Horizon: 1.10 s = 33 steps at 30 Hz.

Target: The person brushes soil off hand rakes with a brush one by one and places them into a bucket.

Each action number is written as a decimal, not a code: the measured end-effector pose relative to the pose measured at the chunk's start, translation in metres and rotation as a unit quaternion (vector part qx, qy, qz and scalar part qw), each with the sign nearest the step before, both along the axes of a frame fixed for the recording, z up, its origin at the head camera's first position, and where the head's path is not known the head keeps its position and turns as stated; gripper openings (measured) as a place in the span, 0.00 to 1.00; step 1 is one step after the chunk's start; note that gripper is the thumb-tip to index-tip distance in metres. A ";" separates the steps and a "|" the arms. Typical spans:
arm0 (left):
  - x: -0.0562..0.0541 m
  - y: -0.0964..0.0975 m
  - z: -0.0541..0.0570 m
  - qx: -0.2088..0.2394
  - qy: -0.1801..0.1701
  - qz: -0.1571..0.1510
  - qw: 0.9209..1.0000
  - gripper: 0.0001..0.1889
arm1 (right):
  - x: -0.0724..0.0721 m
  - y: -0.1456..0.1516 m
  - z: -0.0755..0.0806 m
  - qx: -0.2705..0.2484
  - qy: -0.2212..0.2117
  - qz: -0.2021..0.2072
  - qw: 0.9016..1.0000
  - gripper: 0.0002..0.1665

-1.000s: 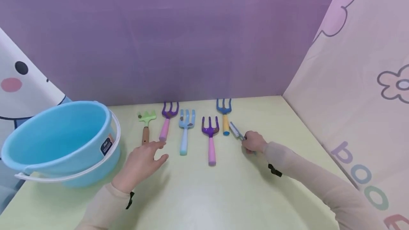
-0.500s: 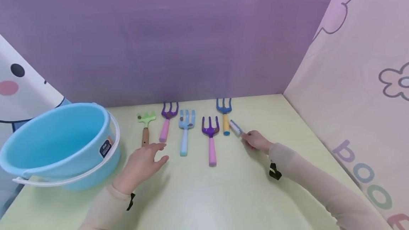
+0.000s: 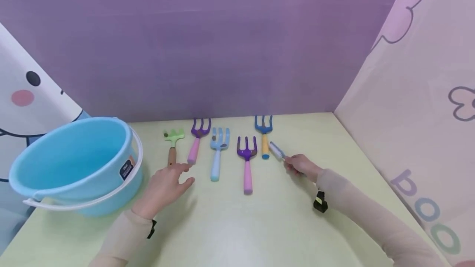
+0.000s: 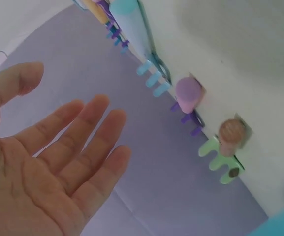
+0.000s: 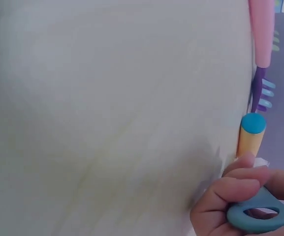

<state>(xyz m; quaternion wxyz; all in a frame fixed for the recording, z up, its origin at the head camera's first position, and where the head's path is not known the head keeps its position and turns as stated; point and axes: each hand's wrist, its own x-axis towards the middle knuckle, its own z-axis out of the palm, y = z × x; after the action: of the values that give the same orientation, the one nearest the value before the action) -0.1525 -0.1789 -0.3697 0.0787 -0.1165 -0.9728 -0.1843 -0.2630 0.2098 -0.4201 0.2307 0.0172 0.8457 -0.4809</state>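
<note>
My right hand (image 3: 301, 165) grips a small brush (image 3: 276, 150) with white bristles, its head pointing up and left beside the yellow-handled blue fork (image 3: 265, 146). The right wrist view shows the loop-ended blue handle (image 5: 236, 216) between curled fingers. My left hand (image 3: 163, 184) holds nothing; in the left wrist view its palm shows with fingers spread and relaxed. It is nearest to the green rake (image 3: 172, 156) with a brown handle and a pink-handled purple fork (image 3: 193, 151). A light blue fork (image 3: 216, 164) and another pink-handled purple fork (image 3: 248, 176) lie between the hands. Several heads bear brown spots.
A light blue bucket (image 3: 107, 195) with a white handle (image 3: 89, 204) stands at the left of the pale green table (image 3: 237, 234). Purple fabric (image 3: 237, 52) rises behind the table, and a printed sheet (image 3: 415, 114) borders its right side.
My right hand has turned and shifted its grip on the brush; the handle end that showed below the hand is now covered in the head view. The left hand stays in place.
</note>
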 end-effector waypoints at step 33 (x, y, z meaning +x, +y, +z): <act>-0.096 -0.051 -0.005 0.011 -0.194 0.109 0.975 0.15 | -0.001 -0.008 0.031 -0.115 -0.031 -0.013 0.993 0.26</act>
<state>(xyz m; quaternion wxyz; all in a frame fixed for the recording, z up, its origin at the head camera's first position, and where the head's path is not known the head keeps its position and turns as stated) -0.2485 -0.2295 -0.3748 -0.0910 0.0286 -0.9743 -0.2043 -0.2638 0.2017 -0.3888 0.2509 0.0165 0.7767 -0.5776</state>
